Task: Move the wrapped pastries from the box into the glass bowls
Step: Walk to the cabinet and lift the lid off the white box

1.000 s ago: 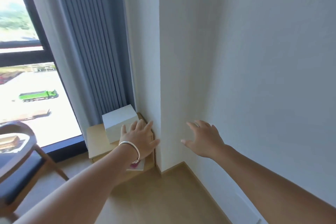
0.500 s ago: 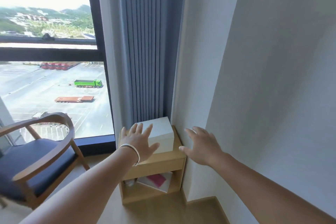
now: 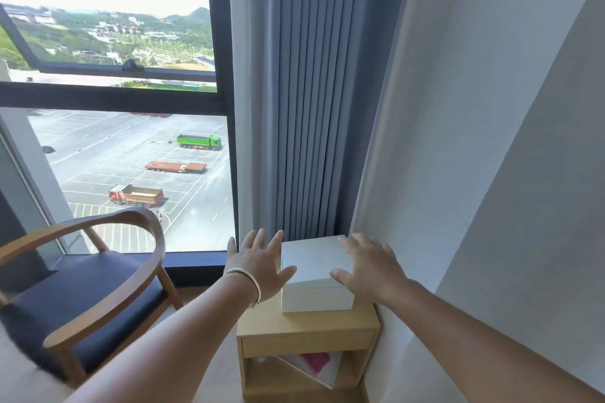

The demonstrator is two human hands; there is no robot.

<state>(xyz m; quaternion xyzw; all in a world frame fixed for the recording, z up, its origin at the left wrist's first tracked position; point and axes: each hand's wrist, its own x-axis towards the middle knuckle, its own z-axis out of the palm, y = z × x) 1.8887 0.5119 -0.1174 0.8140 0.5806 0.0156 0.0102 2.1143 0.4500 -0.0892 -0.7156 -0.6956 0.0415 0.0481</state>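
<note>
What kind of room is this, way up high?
Probably a hotel room or apartment bedroom on a high floor: a big window looks down on trucks, with long grey curtains, a wooden armchair and a small bedside table holding a white box.

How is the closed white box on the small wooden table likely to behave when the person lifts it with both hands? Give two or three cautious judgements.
The white box looks like rigid card with crisp edges, so it will probably keep its shape. Its smooth faces may slip, which suits the left hand and right hand reaching for opposite sides. Its flat, broad base on the table makes tipping unlikely.
</note>
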